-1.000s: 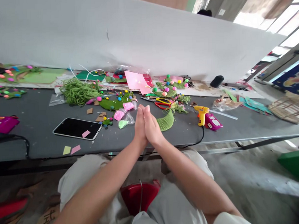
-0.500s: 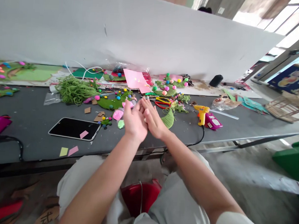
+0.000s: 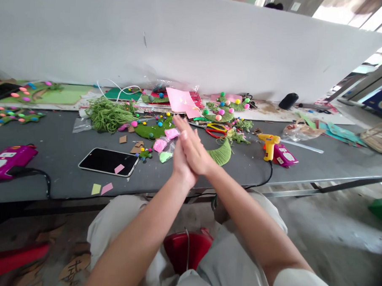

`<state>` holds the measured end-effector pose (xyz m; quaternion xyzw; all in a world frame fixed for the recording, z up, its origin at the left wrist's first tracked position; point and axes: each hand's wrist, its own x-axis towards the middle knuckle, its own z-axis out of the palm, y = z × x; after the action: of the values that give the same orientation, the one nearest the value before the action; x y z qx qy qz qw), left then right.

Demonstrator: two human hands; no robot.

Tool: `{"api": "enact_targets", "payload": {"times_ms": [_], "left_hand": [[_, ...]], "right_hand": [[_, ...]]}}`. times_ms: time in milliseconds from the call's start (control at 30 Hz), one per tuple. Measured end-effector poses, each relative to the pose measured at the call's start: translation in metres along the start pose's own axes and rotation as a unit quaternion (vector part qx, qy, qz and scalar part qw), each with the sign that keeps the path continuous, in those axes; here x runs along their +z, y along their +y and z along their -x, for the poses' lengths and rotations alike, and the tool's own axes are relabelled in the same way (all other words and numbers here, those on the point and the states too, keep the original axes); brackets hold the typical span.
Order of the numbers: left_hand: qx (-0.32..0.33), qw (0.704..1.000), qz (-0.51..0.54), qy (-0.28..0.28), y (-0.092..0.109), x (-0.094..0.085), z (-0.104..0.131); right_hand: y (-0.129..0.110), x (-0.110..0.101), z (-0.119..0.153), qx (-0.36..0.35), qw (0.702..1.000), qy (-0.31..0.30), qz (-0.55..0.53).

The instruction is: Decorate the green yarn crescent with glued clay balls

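My left hand (image 3: pixel 183 161) and my right hand (image 3: pixel 195 151) are pressed palm to palm above the table's front edge. Whatever lies between the palms, if anything, is hidden. Just left of them lie pink clay packets (image 3: pixel 160 144) and a light green one (image 3: pixel 165 157). A crescent wrapped in green yarn (image 3: pixel 221 152) rests to their right. Behind them are yellow-and-red-handled scissors or pliers (image 3: pixel 216 128) and a green leaf shape with small coloured balls (image 3: pixel 150 129).
A phone (image 3: pixel 106 161) lies at the left, near a magenta device (image 3: pixel 9 161). On the right stands a yellow glue gun (image 3: pixel 269 147) with a black cord. Green yarn (image 3: pixel 106 114) is heaped at the back, before a white panel (image 3: pixel 189 46).
My hands have closed together; the palms were partly apart before. The view has shifted a little to the left, showing more of the magenta device.
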<state>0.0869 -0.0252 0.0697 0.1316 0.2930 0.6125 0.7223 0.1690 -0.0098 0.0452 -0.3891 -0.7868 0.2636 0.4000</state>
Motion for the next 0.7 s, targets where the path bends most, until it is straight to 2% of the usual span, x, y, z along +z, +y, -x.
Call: {"api": "enact_targets", "payload": {"times_ms": [67, 133, 200, 333, 433, 500, 567, 633, 700], "left_hand": [[-0.012, 1.0, 0.019, -0.006, -0.002, 0.0, 0.003], [-0.041, 0.997, 0.066, 0.029, 0.002, 0.0, 0.005], [-0.059, 0.993, 0.084, 0.057, 0.006, 0.0, 0.005], [-0.064, 0.992, 0.078, 0.071, 0.002, 0.001, 0.002], [-0.055, 0.994, 0.063, 0.076, 0.002, 0.002, -0.001], [-0.041, 0.995, 0.044, 0.075, 0.015, -0.002, -0.003], [-0.018, 0.998, 0.012, 0.054, 0.038, -0.01, -0.005], [0.064, 0.993, -0.097, 0.013, 0.061, -0.02, -0.005], [0.093, 0.985, -0.145, 0.021, 0.078, -0.03, -0.005]], "right_hand": [[0.006, -0.004, -0.002, 0.047, 0.999, 0.015, 0.001], [0.015, -0.01, -0.001, 0.073, 0.997, 0.004, -0.014], [0.02, -0.015, 0.0, 0.066, 0.996, 0.023, -0.052], [0.017, -0.02, 0.0, 0.039, 0.977, 0.14, -0.158], [0.018, -0.024, -0.002, 0.092, 0.95, 0.212, -0.211], [0.025, -0.027, -0.003, 0.123, 0.938, 0.24, -0.219], [0.034, -0.032, -0.002, 0.143, 0.937, 0.241, -0.207], [0.044, -0.038, -0.002, 0.168, 0.943, 0.212, -0.193], [0.051, -0.044, 0.0, 0.193, 0.947, 0.17, -0.195]]}}
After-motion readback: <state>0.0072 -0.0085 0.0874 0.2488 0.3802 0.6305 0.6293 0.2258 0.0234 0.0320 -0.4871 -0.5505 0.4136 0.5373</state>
